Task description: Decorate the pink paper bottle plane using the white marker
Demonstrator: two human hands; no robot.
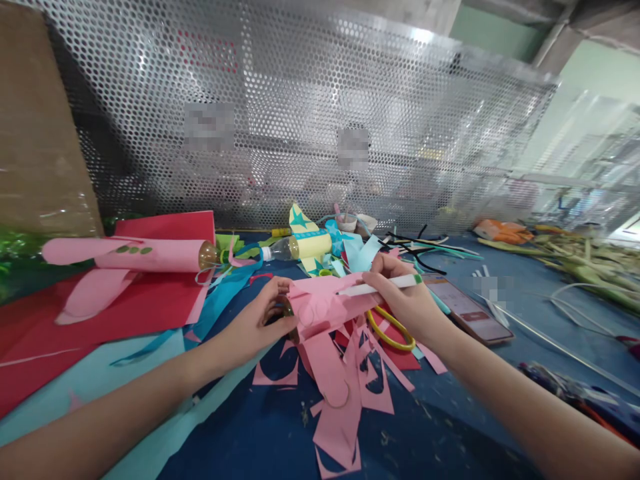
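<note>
My left hand is closed around the end of a bottle wrapped in pink paper, with pink flaps sticking out from it. Faint round outlines show on the paper, and brown plastic peeks out by my fingers. My right hand grips a white marker with a green end. Its dark tip points left over the pink paper; whether it touches I cannot tell. Below the bottle lie cut pink paper scraps, some with curved cutouts.
Left, a finished-looking pink paper-wrapped bottle rests on red paper. A yellow-and-blue decorated bottle lies behind my hands. Yellow tape ring, phone and white wire are to the right. A perforated metal screen stands behind.
</note>
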